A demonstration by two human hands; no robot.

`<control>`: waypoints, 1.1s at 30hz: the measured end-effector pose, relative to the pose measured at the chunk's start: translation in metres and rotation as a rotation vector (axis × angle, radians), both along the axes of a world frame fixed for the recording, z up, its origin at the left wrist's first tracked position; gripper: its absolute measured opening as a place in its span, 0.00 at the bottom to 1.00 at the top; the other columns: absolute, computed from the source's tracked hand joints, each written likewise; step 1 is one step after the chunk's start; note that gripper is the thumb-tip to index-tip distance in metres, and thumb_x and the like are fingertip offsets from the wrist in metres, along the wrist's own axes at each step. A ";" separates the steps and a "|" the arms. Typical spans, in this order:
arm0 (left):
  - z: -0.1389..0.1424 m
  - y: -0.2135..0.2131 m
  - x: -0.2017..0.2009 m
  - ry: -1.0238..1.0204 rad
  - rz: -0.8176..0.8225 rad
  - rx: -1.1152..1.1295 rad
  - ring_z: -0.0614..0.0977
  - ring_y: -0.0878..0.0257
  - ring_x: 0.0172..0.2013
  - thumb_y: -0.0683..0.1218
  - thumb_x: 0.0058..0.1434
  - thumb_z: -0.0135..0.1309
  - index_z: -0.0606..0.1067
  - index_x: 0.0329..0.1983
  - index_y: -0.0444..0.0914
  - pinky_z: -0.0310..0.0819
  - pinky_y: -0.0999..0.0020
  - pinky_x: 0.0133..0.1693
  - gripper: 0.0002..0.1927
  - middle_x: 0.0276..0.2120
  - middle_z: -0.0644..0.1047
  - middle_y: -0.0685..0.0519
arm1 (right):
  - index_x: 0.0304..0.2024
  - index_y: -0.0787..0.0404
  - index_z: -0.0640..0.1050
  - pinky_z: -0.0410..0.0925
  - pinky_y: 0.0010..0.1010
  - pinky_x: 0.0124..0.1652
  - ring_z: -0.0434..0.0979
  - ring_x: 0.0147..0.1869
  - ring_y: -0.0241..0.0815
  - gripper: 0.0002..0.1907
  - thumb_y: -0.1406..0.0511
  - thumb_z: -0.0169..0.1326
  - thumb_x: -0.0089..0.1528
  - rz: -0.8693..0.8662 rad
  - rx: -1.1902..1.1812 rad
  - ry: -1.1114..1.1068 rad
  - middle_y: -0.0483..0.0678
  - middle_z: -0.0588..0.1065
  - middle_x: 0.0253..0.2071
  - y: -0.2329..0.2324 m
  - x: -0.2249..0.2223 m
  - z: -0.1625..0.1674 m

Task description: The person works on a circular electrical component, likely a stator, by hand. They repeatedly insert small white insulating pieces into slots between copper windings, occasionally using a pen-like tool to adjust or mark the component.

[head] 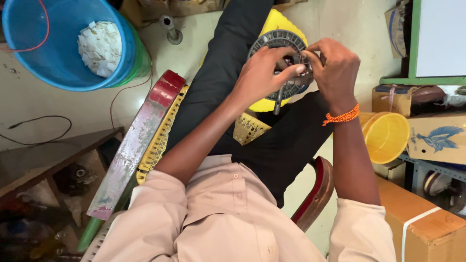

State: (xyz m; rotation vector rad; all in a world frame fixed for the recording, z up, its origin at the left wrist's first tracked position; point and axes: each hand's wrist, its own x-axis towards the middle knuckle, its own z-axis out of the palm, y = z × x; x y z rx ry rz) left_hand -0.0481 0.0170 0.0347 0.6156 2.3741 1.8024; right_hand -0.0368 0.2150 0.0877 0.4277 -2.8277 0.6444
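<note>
- Hands meet over the lap: left hand (264, 73) cups the near rim of a round grey ribbed plastic disc with a dark metal core (281, 48), its thumb reaching across toward the centre.
- Right hand (335, 68), with an orange braided thread band (342, 116) at the wrist, is curled shut, its fingertips pinching something small at the disc's core; what it is cannot be made out.
- Step in hand, as I judge it: fine fitting work at the core, with the disc braced against a yellow plastic piece (274, 22) just behind the hands.
- Next move likely calls for a steady left-hand brace and small, precise fingertip motion.
- Blue bucket of white scraps (58, 53) stands well off to the left of the hands; a yellow tub (386, 136) sits below the right wrist.
</note>
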 end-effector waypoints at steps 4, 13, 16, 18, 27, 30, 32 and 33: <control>-0.002 0.017 -0.034 -0.256 -0.147 0.017 0.84 0.58 0.33 0.47 0.59 0.64 0.83 0.44 0.40 0.76 0.63 0.38 0.11 0.31 0.83 0.51 | 0.38 0.63 0.81 0.66 0.33 0.34 0.74 0.32 0.45 0.07 0.69 0.68 0.64 -0.009 0.017 0.006 0.50 0.76 0.33 -0.008 -0.007 0.007; -0.024 -0.013 -0.048 -0.107 -0.349 0.204 0.84 0.64 0.32 0.40 0.57 0.65 0.84 0.41 0.40 0.75 0.68 0.36 0.09 0.29 0.81 0.54 | 0.38 0.66 0.83 0.54 0.25 0.27 0.58 0.26 0.26 0.04 0.71 0.66 0.63 -0.233 -0.389 -0.328 0.40 0.65 0.21 -0.030 0.039 0.036; -0.016 -0.013 -0.048 -0.063 -0.363 0.182 0.83 0.63 0.31 0.40 0.57 0.65 0.84 0.42 0.40 0.74 0.68 0.35 0.09 0.29 0.80 0.54 | 0.39 0.67 0.82 0.53 0.25 0.27 0.57 0.28 0.25 0.05 0.70 0.66 0.64 -0.325 -0.492 -0.353 0.38 0.64 0.22 -0.034 0.053 0.036; -0.011 -0.013 -0.045 -0.037 -0.367 0.167 0.83 0.63 0.31 0.39 0.57 0.65 0.84 0.42 0.39 0.74 0.68 0.35 0.09 0.29 0.80 0.54 | 0.40 0.67 0.83 0.53 0.24 0.28 0.57 0.28 0.25 0.05 0.69 0.65 0.65 -0.341 -0.529 -0.387 0.38 0.65 0.23 -0.030 0.057 0.035; -0.015 -0.015 -0.033 0.020 -0.371 0.231 0.83 0.63 0.31 0.37 0.57 0.63 0.83 0.42 0.37 0.75 0.68 0.35 0.09 0.29 0.81 0.52 | 0.43 0.65 0.82 0.61 0.20 0.31 0.70 0.30 0.24 0.07 0.67 0.61 0.66 -0.281 -0.657 -0.548 0.39 0.74 0.27 0.006 0.074 0.051; -0.023 -0.014 -0.030 0.011 -0.365 0.216 0.83 0.63 0.31 0.38 0.58 0.63 0.83 0.42 0.38 0.75 0.68 0.35 0.09 0.29 0.80 0.52 | 0.44 0.65 0.83 0.61 0.23 0.32 0.69 0.32 0.27 0.05 0.70 0.61 0.66 -0.209 -0.603 -0.414 0.42 0.77 0.32 -0.015 0.088 0.037; -0.026 -0.013 -0.030 0.028 -0.363 0.240 0.84 0.63 0.32 0.38 0.57 0.63 0.83 0.42 0.37 0.75 0.68 0.35 0.10 0.30 0.81 0.52 | 0.44 0.64 0.83 0.63 0.25 0.32 0.71 0.33 0.31 0.04 0.72 0.62 0.65 -0.159 -0.495 -0.308 0.46 0.79 0.35 -0.029 0.091 0.029; -0.027 -0.013 -0.030 0.021 -0.359 0.228 0.84 0.62 0.31 0.37 0.57 0.64 0.83 0.42 0.37 0.75 0.68 0.35 0.09 0.29 0.81 0.52 | 0.44 0.63 0.82 0.66 0.26 0.33 0.75 0.33 0.33 0.05 0.72 0.61 0.65 -0.115 -0.451 -0.264 0.47 0.79 0.36 -0.035 0.092 0.026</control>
